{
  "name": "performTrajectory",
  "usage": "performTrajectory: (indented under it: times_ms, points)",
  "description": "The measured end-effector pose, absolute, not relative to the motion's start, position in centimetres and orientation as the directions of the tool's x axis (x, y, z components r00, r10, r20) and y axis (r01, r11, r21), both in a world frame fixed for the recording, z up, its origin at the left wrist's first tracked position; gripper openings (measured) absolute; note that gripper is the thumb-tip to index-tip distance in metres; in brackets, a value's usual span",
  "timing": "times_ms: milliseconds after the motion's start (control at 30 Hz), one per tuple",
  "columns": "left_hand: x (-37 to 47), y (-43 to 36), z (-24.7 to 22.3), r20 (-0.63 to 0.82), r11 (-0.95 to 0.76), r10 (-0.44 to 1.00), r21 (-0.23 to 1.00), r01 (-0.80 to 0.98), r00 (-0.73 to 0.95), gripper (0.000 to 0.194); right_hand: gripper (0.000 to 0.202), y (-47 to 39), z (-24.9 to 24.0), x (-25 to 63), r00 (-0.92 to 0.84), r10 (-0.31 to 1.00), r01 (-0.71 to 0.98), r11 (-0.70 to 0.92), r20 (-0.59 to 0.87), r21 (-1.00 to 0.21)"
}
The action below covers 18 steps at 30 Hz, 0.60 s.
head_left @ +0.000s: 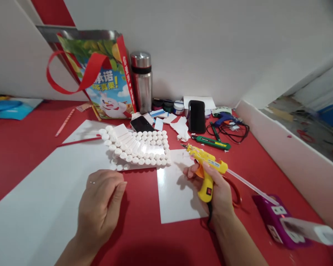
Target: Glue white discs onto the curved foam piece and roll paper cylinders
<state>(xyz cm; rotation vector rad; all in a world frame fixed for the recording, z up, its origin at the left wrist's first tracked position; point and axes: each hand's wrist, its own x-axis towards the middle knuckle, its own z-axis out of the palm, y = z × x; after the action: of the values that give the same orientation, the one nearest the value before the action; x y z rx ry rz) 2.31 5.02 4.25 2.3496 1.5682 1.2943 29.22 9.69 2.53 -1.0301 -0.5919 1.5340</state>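
My right hand [220,188] grips a yellow hot glue gun [207,162], its nozzle pointing left and away from me. A long clear glue stick [249,184] sticks out of its back end. Left of the nozzle stands a white craft model [144,147], edged with rows of small rolled white discs and a curved stair-like strip. My left hand [101,203] is closed with its back up, just in front of the model and apart from it. Its fingertips are hidden, so anything in them does not show. Under the glue gun lies a white sheet [177,199].
A large white board [44,195] covers the left side. Behind stand a printed bag [108,81] and a steel flask [144,83]. A green cutter [211,142], a black phone-like case [197,116] and scraps lie beyond. A purple power strip [283,221] is at right.
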Motion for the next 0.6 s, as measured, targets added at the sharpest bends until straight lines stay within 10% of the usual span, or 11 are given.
performTrajectory:
  times_ms: [367,500,600]
  points:
    - [2.8,5.8,4.3,0.629,-0.419,0.774,0.426,0.802,0.070,0.015,0.031,9.9,2.3,29.6,0.146,0.938,-0.548,-0.189,-0.315,-0.815]
    - [-0.7,5.6,2.6,0.192,0.131,0.900,0.736,0.665,-0.391,0.027,0.030,10.1,2.6,29.7,0.112,0.911,-0.558,-0.272,-0.396,-0.784]
    - [-3.5,7.0,1.7,-0.040,0.193,0.893,0.933,0.303,-0.448,0.038,0.024,10.1,2.8,29.6,0.078,0.886,-0.611,-0.320,-0.458,-0.724]
